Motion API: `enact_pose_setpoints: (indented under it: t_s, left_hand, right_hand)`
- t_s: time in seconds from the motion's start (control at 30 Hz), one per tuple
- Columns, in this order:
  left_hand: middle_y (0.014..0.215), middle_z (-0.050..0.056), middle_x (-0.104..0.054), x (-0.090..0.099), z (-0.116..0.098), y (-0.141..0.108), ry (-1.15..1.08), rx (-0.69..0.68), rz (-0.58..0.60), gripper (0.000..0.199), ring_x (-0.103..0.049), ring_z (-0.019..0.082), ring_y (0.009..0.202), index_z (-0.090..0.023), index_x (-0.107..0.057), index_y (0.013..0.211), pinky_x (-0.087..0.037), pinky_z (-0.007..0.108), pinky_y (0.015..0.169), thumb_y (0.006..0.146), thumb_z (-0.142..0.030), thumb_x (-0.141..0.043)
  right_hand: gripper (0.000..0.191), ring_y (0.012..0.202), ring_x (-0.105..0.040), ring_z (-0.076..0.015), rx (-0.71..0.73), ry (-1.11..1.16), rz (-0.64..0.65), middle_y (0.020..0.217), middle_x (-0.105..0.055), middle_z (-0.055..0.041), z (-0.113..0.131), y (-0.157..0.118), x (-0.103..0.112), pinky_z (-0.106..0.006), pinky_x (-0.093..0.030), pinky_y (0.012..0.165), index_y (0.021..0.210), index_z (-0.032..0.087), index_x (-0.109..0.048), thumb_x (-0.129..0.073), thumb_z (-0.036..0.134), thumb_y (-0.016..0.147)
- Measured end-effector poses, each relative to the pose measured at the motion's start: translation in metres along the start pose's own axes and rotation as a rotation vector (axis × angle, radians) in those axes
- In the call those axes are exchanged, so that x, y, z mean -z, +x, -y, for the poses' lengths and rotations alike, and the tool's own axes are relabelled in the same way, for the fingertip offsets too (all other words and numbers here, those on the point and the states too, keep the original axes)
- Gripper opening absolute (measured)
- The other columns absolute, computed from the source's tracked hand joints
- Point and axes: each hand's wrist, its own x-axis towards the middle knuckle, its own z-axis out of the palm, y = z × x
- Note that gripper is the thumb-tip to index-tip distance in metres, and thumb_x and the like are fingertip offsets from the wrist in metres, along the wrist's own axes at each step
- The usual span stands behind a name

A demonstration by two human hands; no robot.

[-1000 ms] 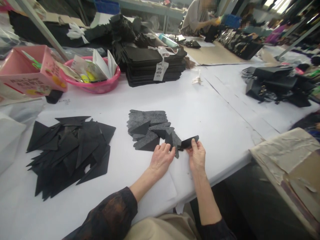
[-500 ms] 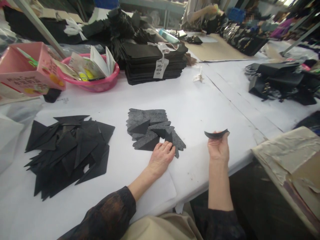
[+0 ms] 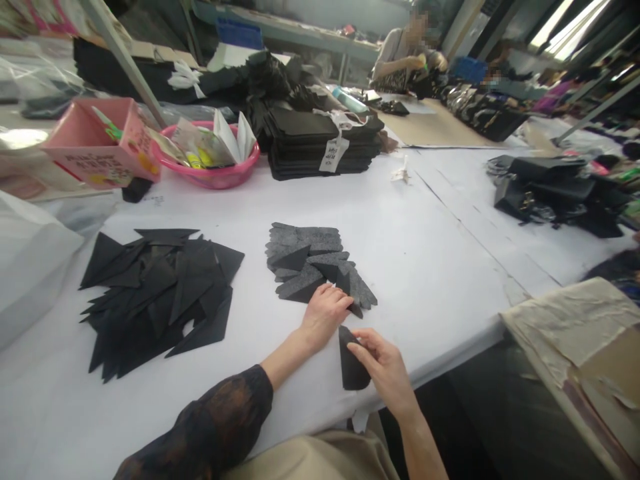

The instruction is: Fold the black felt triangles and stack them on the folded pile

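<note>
My left hand [image 3: 327, 310] rests at the near edge of a small pile of grey and black flat pieces [image 3: 305, 243]. Its fingers are bent together over a black piece [image 3: 344, 283], and the fingertips are partly hidden. Just to the right and nearer to me, my right hand [image 3: 383, 363] pinches a dark, flat piece with a rounded lower end [image 3: 353, 367] between thumb and fingers, above the white table [image 3: 430, 267]. A bigger heap of black pointed pieces [image 3: 165, 293] lies to the left of my left hand.
Behind the heap stand a pink box [image 3: 100, 150] and a pink basin [image 3: 215, 175] with papers. A tied stack of black panels [image 3: 320, 143] is at the back, black bags [image 3: 550, 190] at the right. A person [image 3: 400, 60] works beyond. Cardboard [image 3: 595, 353] lies at the near right.
My right hand has come left and nearer to me with the dark piece, now beside my left hand. My left hand has stayed at the pile. The view has shifted slightly.
</note>
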Motion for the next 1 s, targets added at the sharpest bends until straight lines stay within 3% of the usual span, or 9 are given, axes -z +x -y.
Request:
enact_pose_setpoints:
  t_s: [0.17, 0.3, 0.43, 0.53, 0.7, 0.83, 1.0]
  left_hand:
    - [0.095, 0.005, -0.068, 0.011, -0.001, 0.011, -0.039, 0.042, 0.044, 0.045, -0.064, 0.024, 0.097, -0.014, -0.056, 0.117, -0.044, 0.044, 0.103, 0.076, -0.009, -0.075]
    - [0.107, 0.004, -0.067, 0.037, 0.003, 0.004, -0.126, -0.017, 0.115, 0.046, -0.064, 0.021, 0.100, -0.019, -0.058, 0.118, -0.051, 0.030, 0.089, 0.077, -0.009, -0.074]
    - [0.099, 0.004, -0.066, 0.066, 0.011, -0.035, -0.150, 0.063, 0.079, 0.016, -0.064, 0.017, 0.091, -0.018, -0.065, 0.104, -0.051, 0.026, 0.079, 0.093, -0.011, -0.056]
    - [0.082, 0.002, -0.063, 0.079, 0.016, -0.078, -0.162, 0.095, 0.092, 0.013, -0.063, 0.015, 0.077, -0.018, -0.067, 0.088, -0.049, 0.024, 0.070, 0.096, -0.017, -0.056]
    - [0.080, 0.003, -0.060, 0.083, 0.019, -0.131, -0.148, 0.139, 0.013, 0.021, -0.058, 0.016, 0.075, -0.017, -0.065, 0.090, -0.044, 0.026, 0.066, 0.101, -0.022, -0.048]
    - [0.082, 0.003, -0.059, 0.079, 0.016, -0.138, -0.168, 0.174, -0.064, 0.019, -0.056, 0.017, 0.078, -0.016, -0.063, 0.093, -0.043, 0.027, 0.068, 0.102, -0.020, -0.047]
    - [0.076, 0.002, -0.054, 0.066, 0.014, -0.139, -0.016, 0.099, -0.050, 0.023, -0.050, 0.018, 0.074, -0.017, -0.061, 0.081, -0.038, 0.029, 0.064, 0.101, -0.022, -0.050]
  right_hand:
    - [0.038, 0.073, -0.058, -0.0162, -0.076, -0.025, 0.041, 0.079, -0.065, 0.0002, -0.011, -0.014, 0.000, -0.024, -0.046, 0.065, 0.102, 0.022, -0.070, -0.065, 0.055, 0.085]
    - [0.033, 0.082, -0.063, -0.0194, -0.026, -0.179, 0.026, 0.089, -0.070, -0.0003, -0.012, -0.016, -0.011, -0.026, -0.048, 0.073, 0.103, 0.026, -0.071, -0.062, 0.053, 0.088]
    - [0.028, 0.089, -0.065, -0.0207, 0.059, -0.242, 0.055, 0.098, -0.072, -0.0008, -0.009, -0.013, -0.030, -0.028, -0.049, 0.081, 0.105, 0.027, -0.071, -0.059, 0.048, 0.091]
    - [0.023, 0.093, -0.066, -0.0200, 0.173, -0.299, 0.082, 0.103, -0.071, -0.0011, -0.012, -0.011, -0.050, -0.028, -0.049, 0.083, 0.106, 0.027, -0.070, -0.057, 0.042, 0.094]
    - [0.025, 0.076, -0.065, -0.0161, 0.392, -0.600, 0.042, 0.088, -0.068, -0.0003, -0.026, -0.007, -0.080, -0.025, -0.046, 0.068, 0.103, 0.027, -0.069, -0.049, 0.041, 0.099]
    - [0.029, 0.070, -0.064, -0.0137, 0.469, -0.757, -0.034, 0.086, -0.066, -0.0008, -0.033, -0.008, -0.087, -0.024, -0.041, 0.063, 0.107, 0.026, -0.066, -0.042, 0.041, 0.103]
    - [0.030, 0.071, -0.064, -0.0138, 0.476, -0.785, -0.064, 0.088, -0.066, -0.0009, -0.036, -0.010, -0.085, -0.024, -0.041, 0.062, 0.109, 0.026, -0.065, -0.042, 0.043, 0.102]
